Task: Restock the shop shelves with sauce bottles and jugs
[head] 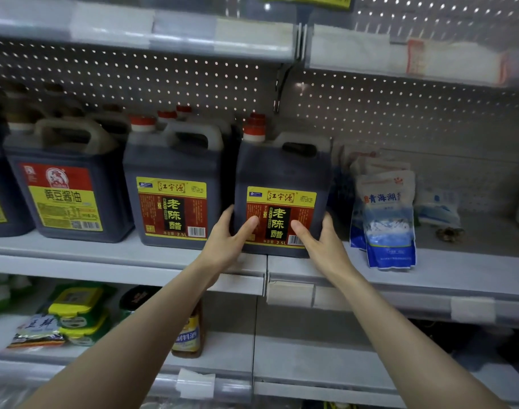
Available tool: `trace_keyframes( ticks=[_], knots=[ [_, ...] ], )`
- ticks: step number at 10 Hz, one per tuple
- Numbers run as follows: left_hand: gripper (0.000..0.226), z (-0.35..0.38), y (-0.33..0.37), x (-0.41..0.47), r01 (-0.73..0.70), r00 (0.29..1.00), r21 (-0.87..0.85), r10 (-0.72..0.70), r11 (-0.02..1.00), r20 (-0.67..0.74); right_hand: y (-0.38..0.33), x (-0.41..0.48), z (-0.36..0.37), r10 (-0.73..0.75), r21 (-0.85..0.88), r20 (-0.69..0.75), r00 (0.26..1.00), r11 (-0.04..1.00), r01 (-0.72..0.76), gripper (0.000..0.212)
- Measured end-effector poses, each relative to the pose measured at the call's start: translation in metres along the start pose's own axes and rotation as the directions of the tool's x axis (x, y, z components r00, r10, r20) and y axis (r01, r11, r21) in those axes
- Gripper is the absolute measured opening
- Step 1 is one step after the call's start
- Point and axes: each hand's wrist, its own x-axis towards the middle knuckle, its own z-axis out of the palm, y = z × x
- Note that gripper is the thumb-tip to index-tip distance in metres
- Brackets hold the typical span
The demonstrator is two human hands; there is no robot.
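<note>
A dark 2.5L vinegar jug (282,172) with a red cap and a yellow-and-red label stands at the front of the middle shelf (104,255). My left hand (231,231) holds its lower left corner, thumb on the label. My right hand (317,234) holds its lower right corner, thumb on the label too. A matching vinegar jug (172,184) stands just to its left. Further left is a soy sauce jug (63,184) with a red-and-yellow label. More jugs stand behind these in rows.
Blue-and-white salt bags (385,211) lean on the shelf right of the held jug. The lower shelf holds a sauce bottle (189,335), yellow-lidded tubs (78,311) and packets. A perforated back panel and an upper shelf edge (163,39) close the space above.
</note>
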Motion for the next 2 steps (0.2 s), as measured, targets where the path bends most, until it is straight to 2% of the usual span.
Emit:
trace_keyframes(
  ticks=[1,2],
  knots=[
    [0.078,-0.012,0.017,-0.010,-0.002,1.000,-0.001,0.002,1.000,-0.005,-0.017,-0.015,-0.005,-0.053,0.001,-0.023,0.998,0.999,0.053,0.078],
    [0.064,-0.030,0.037,-0.024,-0.003,1.000,0.013,0.004,1.000,-0.010,-0.044,-0.034,-0.006,-0.059,-0.011,-0.111,0.992,0.998,0.058,0.082]
  ],
)
